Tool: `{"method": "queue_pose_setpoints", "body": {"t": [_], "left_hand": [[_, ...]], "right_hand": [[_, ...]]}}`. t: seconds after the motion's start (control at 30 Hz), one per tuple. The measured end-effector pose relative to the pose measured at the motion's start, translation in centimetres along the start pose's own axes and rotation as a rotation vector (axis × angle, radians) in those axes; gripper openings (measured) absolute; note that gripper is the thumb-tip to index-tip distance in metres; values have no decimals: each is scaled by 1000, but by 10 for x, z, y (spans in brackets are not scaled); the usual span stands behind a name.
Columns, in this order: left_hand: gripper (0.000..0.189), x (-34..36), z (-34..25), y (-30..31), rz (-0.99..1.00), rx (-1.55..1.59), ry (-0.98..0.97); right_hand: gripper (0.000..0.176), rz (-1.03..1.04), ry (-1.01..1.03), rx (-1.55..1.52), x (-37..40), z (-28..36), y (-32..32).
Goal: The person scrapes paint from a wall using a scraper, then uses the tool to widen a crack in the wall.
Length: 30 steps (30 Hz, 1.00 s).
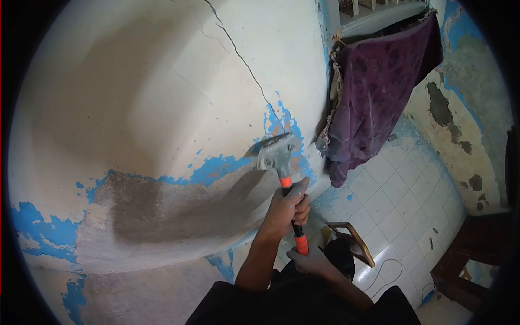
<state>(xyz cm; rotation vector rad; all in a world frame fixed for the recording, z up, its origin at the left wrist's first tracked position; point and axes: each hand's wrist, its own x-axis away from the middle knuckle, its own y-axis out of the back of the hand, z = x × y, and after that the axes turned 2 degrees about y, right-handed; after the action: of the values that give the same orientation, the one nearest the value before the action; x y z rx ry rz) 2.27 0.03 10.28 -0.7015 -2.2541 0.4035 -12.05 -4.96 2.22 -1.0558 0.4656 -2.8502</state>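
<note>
A long-handled paint scraper [277,154], with a grey metal head and a black and orange handle, lies with its head against the wall [179,130]. My left hand [286,210] is wrapped round the upper handle, just under the head. Lower down, my right hand [313,261] is closed at the orange butt of the handle. Blue paint [222,167] shows in ragged patches around the blade, with some reddish spots beside it. A dark crack [242,58] runs down the cream surface to the blade. The blade's edge is partly hidden in shadow.
A purple cloth [374,92] hangs from a ledge to the right. Below it, a wooden frame-like piece [355,244] stands near my legs on the tiled floor [390,189]. Brown wooden furniture [468,260] is at lower right, and a thin cable [387,261] lies on the tiles.
</note>
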Motion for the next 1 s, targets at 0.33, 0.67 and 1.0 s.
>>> {"method": "queue_pose_setpoints", "body": {"t": [0.33,0.67,1.0], "left_hand": [[37,4,2,-14,-76,16,-70],[36,0,3,-21,-42,82,-131],[44,-30,23,-19,17,177,-157]], "right_hand": [[27,114,-27,-71,7,7,16],[25,-100,182,232,3,4,30],[29,-256,339,385,-8,-6,68]]}}
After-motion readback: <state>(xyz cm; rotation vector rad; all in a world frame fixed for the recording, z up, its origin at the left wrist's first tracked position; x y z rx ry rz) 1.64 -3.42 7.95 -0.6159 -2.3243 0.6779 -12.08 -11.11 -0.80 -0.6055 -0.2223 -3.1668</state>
